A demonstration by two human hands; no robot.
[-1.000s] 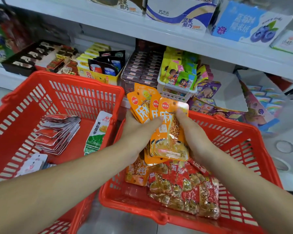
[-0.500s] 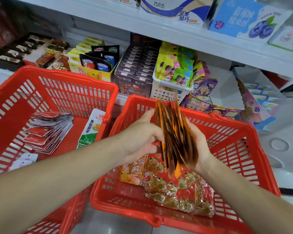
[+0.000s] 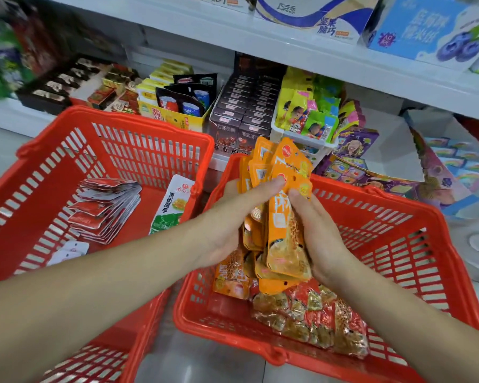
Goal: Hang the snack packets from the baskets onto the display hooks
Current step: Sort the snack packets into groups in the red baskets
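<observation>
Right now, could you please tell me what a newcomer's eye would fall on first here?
The bunch of orange snack packets, gripped upright by the left hand and right hand above the right red basket. Next, the left red basket beside it, holding a fanned stack of red-and-white packets. Under the hands, shiny red packets lie on that basket's floor.

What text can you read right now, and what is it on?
"坚果脆巧": white-and-blue box on the top shelf.
"霉豆腐": dark carton.
"南街腐子", likely: green-white packet in the left basket.
Too blurred: orange packets, blue box.
</observation>
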